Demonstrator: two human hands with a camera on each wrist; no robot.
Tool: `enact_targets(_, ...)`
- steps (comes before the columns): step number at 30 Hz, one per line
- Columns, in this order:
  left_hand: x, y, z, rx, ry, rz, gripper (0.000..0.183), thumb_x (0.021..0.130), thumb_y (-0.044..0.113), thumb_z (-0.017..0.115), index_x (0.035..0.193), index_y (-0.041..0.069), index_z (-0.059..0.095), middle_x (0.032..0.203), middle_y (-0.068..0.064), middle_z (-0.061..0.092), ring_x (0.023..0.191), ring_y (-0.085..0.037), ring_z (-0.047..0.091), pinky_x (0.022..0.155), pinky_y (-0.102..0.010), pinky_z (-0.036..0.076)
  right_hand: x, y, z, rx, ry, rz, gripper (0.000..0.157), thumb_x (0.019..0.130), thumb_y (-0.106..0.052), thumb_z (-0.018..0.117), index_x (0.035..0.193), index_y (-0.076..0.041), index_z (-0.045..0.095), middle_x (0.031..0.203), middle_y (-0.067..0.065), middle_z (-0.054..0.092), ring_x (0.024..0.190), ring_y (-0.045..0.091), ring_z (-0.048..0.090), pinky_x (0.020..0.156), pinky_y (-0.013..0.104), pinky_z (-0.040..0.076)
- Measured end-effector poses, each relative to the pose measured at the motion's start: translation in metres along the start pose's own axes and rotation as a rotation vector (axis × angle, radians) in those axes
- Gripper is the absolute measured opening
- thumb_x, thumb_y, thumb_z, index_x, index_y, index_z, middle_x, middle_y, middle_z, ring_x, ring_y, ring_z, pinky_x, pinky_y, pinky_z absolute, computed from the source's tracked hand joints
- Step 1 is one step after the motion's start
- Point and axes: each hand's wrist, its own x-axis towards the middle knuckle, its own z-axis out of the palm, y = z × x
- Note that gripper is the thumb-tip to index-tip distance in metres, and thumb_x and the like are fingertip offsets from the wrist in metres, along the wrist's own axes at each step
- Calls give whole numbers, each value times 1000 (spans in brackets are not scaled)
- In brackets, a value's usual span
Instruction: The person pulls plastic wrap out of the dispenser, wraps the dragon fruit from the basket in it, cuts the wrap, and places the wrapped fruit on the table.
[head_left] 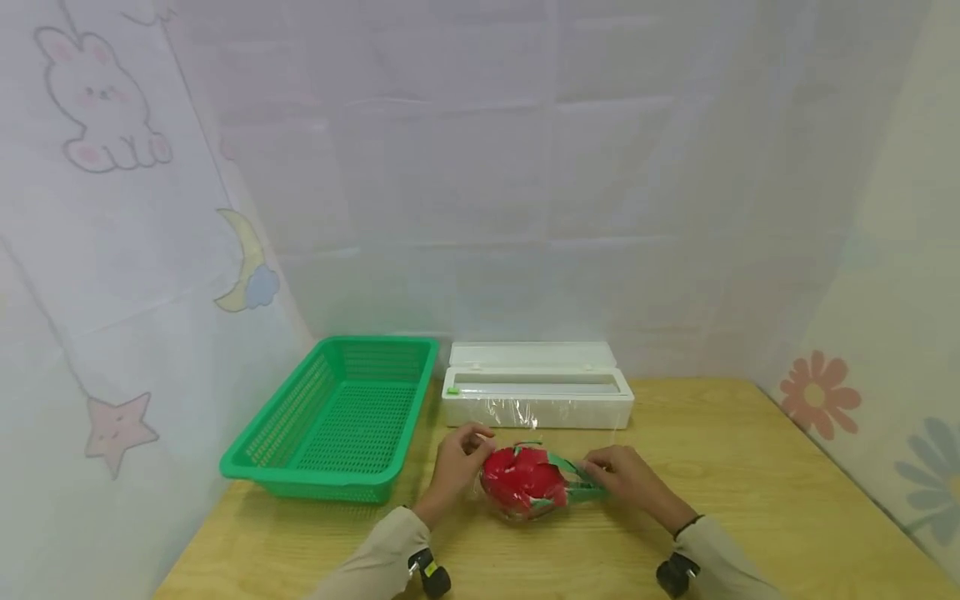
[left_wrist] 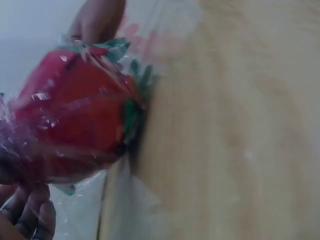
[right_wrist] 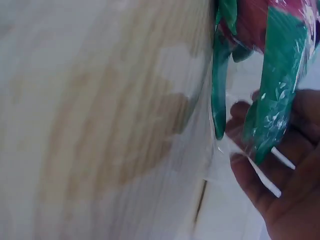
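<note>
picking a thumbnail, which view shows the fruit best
The head view: it shows nearly the whole fruit, red body and green leaves. The left wrist view shows mostly red body, close up; the right wrist view, leaves and some cut-off red.

We saw glossy, crinkled plastic film (left_wrist: 75, 125) over the smooth-looking red fruit (head_left: 525, 479). Between nine and ten o'clock from it, the green basket (head_left: 322, 477) showed smooth, perforated plastic; at twelve o'clock, the white box (head_left: 603, 414) looked like smooth plastic. The desk (head_left: 735, 467) looked like grained wood, the sleeves (head_left: 375, 554) matt cloth, the backdrop (head_left: 480, 183) creased, faintly shiny sheeting.
</note>
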Motion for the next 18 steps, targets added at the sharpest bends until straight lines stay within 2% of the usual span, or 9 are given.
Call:
enact_targets(2, -1, -1, 3, 19, -19, -7, 10, 93, 7, 70, 99, 0, 69, 80, -10, 68, 67, -6, 57, 58, -19, 49, -1, -4, -1, -12, 20, 2, 12, 97, -12, 64, 88, -8, 72, 80, -5, 67, 71, 1, 55, 59, 24, 48)
enact_targets(4, -1, -1, 4, 31, -33, -21, 11, 94, 9, 69, 100, 0, 69, 81, -8, 68, 69, -8, 58, 61, -19, 49, -1, -8, 0, -42, 74, 22, 4, 95, -10, 68, 95, -7, 70, 89, -3, 66, 77, 7, 59, 63, 26, 50)
enact_targets(7, 1, 2, 0, 40, -42, -14, 16, 98, 13, 64, 104, -2, 68, 82, -9, 67, 73, -12, 60, 65, -20, 51, 1, -12, 3, -80, 173, 53, 13, 87, -6, 76, 93, -9, 65, 90, -5, 58, 78, 10, 57, 65, 26, 51)
enact_targets(9, 1, 6, -6, 73, -23, 36, 18, 101, 14, 59, 104, -2, 67, 82, -9, 67, 75, -15, 62, 67, -21, 52, 2, -13, 3, -88, 199, 49, 19, 84, -4, 78, 90, -12, 62, 86, -7, 55, 74, 7, 53, 63, 24, 49)
enact_targets(11, -2, 13, -13, 155, 8, 145, 17, 102, 12, 57, 103, -1, 67, 82, -8, 66, 76, -16, 62, 68, -23, 53, 1, -13, 2, -79, 189, 20, 17, 86, -2, 76, 89, -13, 63, 83, -9, 59, 72, 2, 52, 62, 23, 49)
enact_targets(14, -16, 22, -24, 376, 47, 411, 9, 98, 7, 62, 100, 3, 69, 88, -5, 68, 81, -16, 63, 70, -26, 54, -7, -15, -1, -49, 159, -19, 10, 92, -2, 69, 94, -12, 68, 84, -9, 68, 74, -1, 58, 61, 24, 50)
enact_targets(16, -27, 27, -30, 526, 39, 584, 6, 94, 6, 66, 99, 5, 70, 92, -1, 69, 85, -15, 64, 73, -29, 54, -13, -18, -4, -46, 140, -41, 11, 94, -2, 65, 98, -10, 71, 90, -5, 72, 80, 2, 63, 65, 27, 54)
enact_targets(18, -38, 32, -36, 631, 13, 690, 8, 92, 10, 70, 100, 7, 71, 97, 0, 69, 92, -15, 64, 79, -31, 55, -18, -21, -8, -40, 115, -55, 12, 96, -5, 64, 102, -10, 73, 96, -3, 74, 86, 5, 66, 68, 30, 56)
